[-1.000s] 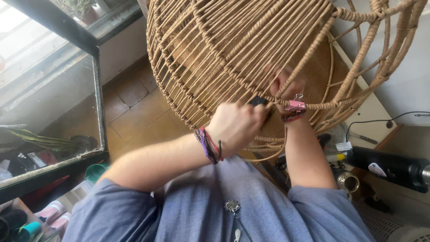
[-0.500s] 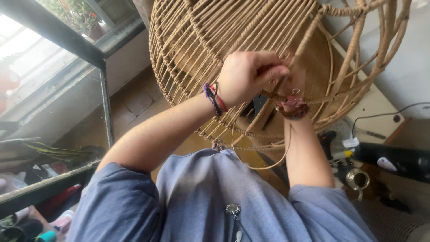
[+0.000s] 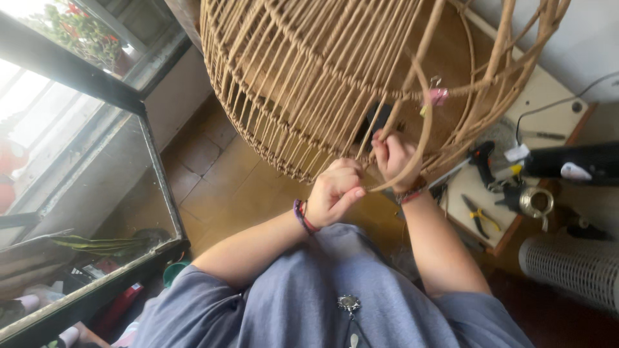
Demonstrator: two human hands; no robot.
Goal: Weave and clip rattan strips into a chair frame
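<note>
A large round wicker frame (image 3: pixel 309 84) of tan cane fills the top of the view. My left hand (image 3: pixel 334 192), with a purple and red bracelet on the wrist, is closed on a loose cane strand (image 3: pixel 422 109) just below the frame's lower rim. My right hand (image 3: pixel 393 156) is closed on the same strand and the rim beside it, fingers pressed against the weave. The strand curves up from my hands past a pink clip (image 3: pixel 438 96) fastened on the frame.
A low wooden table (image 3: pixel 554 103) at the right holds a glue gun (image 3: pixel 480 158), yellow-handled pliers (image 3: pixel 478 216), a metal cup (image 3: pixel 536 201) and a black tool (image 3: pixel 574 164). A white ribbed bin (image 3: pixel 570 261) stands below. A glass window with a dark frame (image 3: pixel 155 174) is at the left.
Both hands have dropped from the middle of the weave to the frame's lower rim. The pink clip now sits higher on the frame, apart from my hands.
</note>
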